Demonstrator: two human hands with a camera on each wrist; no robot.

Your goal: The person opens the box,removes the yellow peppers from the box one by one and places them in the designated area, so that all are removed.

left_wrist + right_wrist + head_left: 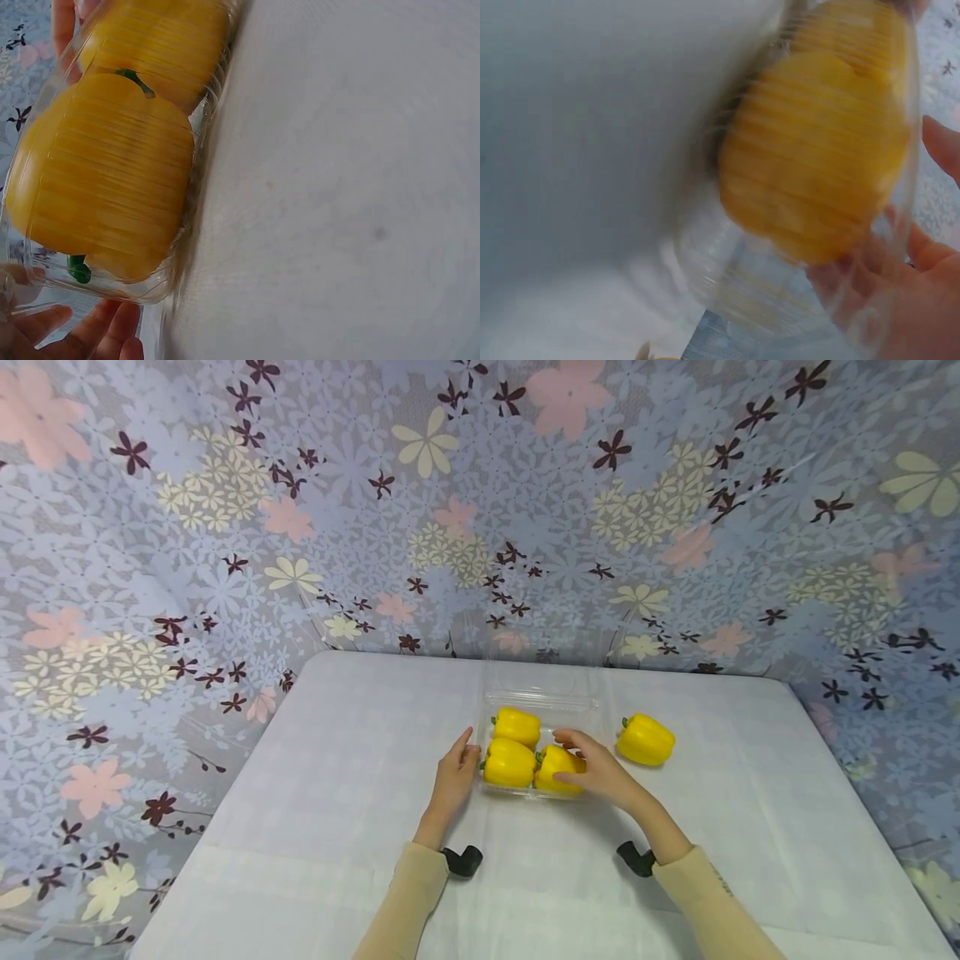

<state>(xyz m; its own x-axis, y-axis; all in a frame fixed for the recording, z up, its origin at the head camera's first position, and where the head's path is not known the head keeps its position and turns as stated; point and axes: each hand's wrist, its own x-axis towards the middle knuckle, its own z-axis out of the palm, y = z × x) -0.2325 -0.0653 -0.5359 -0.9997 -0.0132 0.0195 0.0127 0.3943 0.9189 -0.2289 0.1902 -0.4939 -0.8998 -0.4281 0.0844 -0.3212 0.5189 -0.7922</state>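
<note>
Three yellow bell peppers sit in a clear plastic container: one at the back left (517,727), one at the front left (509,763) and one at the front right (555,766). My left hand (454,771) is at the container's left wall, fingers extended and tips close to the rim. My right hand (604,773) curves round the front right pepper, thumb on the near side and fingers beyond it. Through the ribbed plastic, the right wrist view shows this pepper (810,157) blurred, with my fingers (855,281) at its end.
Right of the container, another yellow bell pepper (646,740) lies on the white-covered table (337,735). The container's transparent lid (540,678) stands open at the back. Behind the table hangs a flowered cloth (337,527). Black wrist mounts (462,862) show below both hands.
</note>
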